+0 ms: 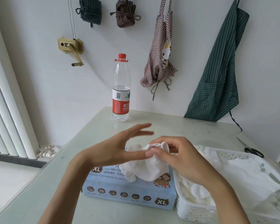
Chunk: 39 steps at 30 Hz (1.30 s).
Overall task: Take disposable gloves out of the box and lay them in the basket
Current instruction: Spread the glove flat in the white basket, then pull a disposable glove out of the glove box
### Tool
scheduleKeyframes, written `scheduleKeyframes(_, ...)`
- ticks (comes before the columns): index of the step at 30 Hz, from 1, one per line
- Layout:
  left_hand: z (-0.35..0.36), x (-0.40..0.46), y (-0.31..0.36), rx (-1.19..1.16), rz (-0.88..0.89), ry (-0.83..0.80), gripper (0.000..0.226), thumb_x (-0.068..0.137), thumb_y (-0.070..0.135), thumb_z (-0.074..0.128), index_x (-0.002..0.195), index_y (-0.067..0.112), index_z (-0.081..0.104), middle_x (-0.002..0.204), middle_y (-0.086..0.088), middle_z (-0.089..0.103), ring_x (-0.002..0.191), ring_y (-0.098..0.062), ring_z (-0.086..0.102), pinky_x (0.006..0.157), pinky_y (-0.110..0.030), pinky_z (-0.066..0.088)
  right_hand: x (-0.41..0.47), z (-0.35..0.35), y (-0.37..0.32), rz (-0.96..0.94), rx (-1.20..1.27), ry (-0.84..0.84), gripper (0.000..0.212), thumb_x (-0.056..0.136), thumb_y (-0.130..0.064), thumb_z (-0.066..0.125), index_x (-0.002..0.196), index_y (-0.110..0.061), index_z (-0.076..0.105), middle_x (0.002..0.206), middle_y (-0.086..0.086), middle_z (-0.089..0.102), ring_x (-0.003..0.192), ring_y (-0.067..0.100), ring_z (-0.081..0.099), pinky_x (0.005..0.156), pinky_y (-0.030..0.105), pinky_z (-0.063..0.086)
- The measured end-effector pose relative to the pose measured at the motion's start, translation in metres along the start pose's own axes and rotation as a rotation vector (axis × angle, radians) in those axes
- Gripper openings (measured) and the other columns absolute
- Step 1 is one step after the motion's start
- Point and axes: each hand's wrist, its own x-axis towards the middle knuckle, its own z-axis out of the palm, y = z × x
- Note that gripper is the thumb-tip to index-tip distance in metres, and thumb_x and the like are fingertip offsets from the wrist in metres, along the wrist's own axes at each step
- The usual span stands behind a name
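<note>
Right hand (181, 156) pinching the upper edge of a white glove (145, 168) between thumb and curled fingertips, the glove bunching over the top of the blue glove box (129, 194) on the table (176, 126). Left hand (118, 147) hovering released just left of it, fingers spread and straight, thumb tip lying against the glove near the pinch. White basket (199, 213) sitting just right of the box with more gloves lying inside, the right forearm crossing over its near corner; water bottle (121, 88) standing at the far edge, scissors (251, 148) lying beyond the basket.
</note>
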Motion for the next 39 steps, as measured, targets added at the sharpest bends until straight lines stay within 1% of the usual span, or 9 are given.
scheduleKeyframes(3,0.005,0.002,-0.001,0.081,-0.010,-0.075,0.061,0.080,0.051,0.065,0.135,0.047,0.040,0.116,0.020,0.060,0.112,0.002,0.053,0.095,-0.018,0.044,-0.005,-0.003,-0.006,0.008,0.000,-0.081,0.012,0.090,-0.027,0.063,0.092,-0.030,0.075,0.093,-0.016,0.072,0.091,0.001,0.066,0.085,0.024,0.051)
scheduleKeyframes(6,0.005,0.003,-0.004,0.123,0.029,-0.065,0.026,0.077,0.053,0.067,0.102,0.049,0.063,0.094,0.015,0.059,0.091,-0.008,0.052,0.083,-0.026,0.045,-0.009,-0.010,-0.006,0.033,0.011,-0.127,0.012,0.088,-0.026,0.066,0.096,-0.029,0.076,0.094,-0.015,0.073,0.090,0.002,0.067,0.083,0.018,0.051)
scheduleKeyframes(9,0.005,0.004,-0.005,0.045,0.037,0.040,0.020,0.070,0.056,0.073,0.081,0.040,0.068,0.092,0.019,0.057,0.095,-0.005,0.053,0.087,-0.020,0.042,-0.011,-0.021,-0.003,0.044,0.080,-0.093,0.013,0.086,-0.019,0.069,0.095,-0.025,0.075,0.093,-0.007,0.074,0.090,0.009,0.069,0.081,0.021,0.053)
scheduleKeyframes(18,0.003,0.025,0.034,-0.124,0.098,0.095,0.034,0.076,0.038,0.068,0.084,0.005,0.065,0.089,-0.004,0.071,0.089,-0.012,0.067,0.080,-0.019,0.051,-0.029,-0.058,-0.008,0.050,0.267,0.238,0.014,0.083,-0.024,0.065,0.089,-0.013,0.072,0.086,0.001,0.074,0.083,0.013,0.068,0.081,0.024,0.052)
scheduleKeyframes(22,-0.005,0.041,0.055,-0.177,0.076,0.121,0.026,0.079,0.030,0.070,0.097,0.012,0.066,0.097,-0.002,0.073,0.087,-0.008,0.067,0.074,-0.020,0.052,-0.035,-0.083,-0.024,0.010,0.377,0.407,0.019,0.088,-0.026,0.061,0.095,-0.010,0.070,0.088,0.003,0.068,0.082,0.009,0.061,0.080,0.023,0.049)
scheduleKeyframes(28,0.000,0.063,0.085,-0.063,0.065,0.153,0.020,0.091,0.028,0.060,0.098,0.013,0.071,0.088,0.006,0.072,0.077,0.005,0.063,0.070,-0.006,0.044,-0.043,-0.123,-0.021,-0.033,0.047,0.692,0.019,0.095,-0.026,0.057,0.082,-0.015,0.066,0.062,-0.014,0.056,0.058,0.001,0.047,0.059,0.014,0.038)
scheduleKeyframes(32,0.017,0.075,0.100,-0.060,0.103,0.203,0.025,0.096,0.024,0.052,0.103,0.008,0.071,0.096,-0.006,0.072,0.088,-0.009,0.065,0.081,-0.019,0.048,-0.054,-0.143,-0.010,-0.083,-0.295,0.900,0.022,0.095,-0.036,0.053,0.089,-0.020,0.066,0.061,-0.003,0.058,0.056,0.014,0.049,0.056,0.030,0.041)
scheduleKeyframes(35,0.033,0.081,0.104,-0.048,0.092,0.239,0.027,0.099,0.019,0.048,0.101,0.002,0.069,0.097,-0.012,0.069,0.089,-0.017,0.062,0.074,-0.015,0.046,-0.059,-0.151,-0.007,-0.097,-0.503,0.915,0.024,0.096,-0.038,0.050,0.097,-0.020,0.066,0.049,-0.009,0.045,0.047,0.011,0.041,0.051,0.028,0.034)
scheduleKeyframes(39,0.041,0.081,0.101,-0.098,0.036,0.364,0.026,0.099,0.016,0.046,0.107,0.001,0.066,0.100,-0.009,0.066,0.091,-0.017,0.059,0.073,-0.014,0.046,-0.056,-0.152,-0.021,-0.125,-0.670,0.800,0.023,0.096,-0.037,0.052,0.099,-0.020,0.067,0.067,-0.001,0.067,0.060,0.024,0.057,0.058,0.034,0.047)
